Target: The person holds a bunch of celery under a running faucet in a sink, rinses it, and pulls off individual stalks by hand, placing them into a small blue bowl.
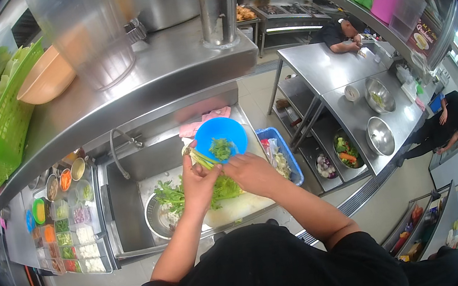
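Note:
My left hand [199, 183] grips a few pale green celery stalks [201, 158], their cut ends up by the fingers. My right hand [254, 174] has its fingers closed at the other end of the stalks, close to my left thumb; its fingertips are partly hidden. Just beyond both hands is a blue plastic bowl [234, 129] with green leaves [221, 148] in it. More leafy celery [171, 196] lies below my hands, across a metal colander [150, 217] and a white cutting board [237, 209].
A steel sink [128, 215] with a faucet [116, 150] is at left, beside containers of cut vegetables [63, 225]. Pink cloth [193, 129] lies behind the bowl. A blue basket [295, 169] stands at right. A steel shelf [151, 66] overhangs the sink. Two people are farther right.

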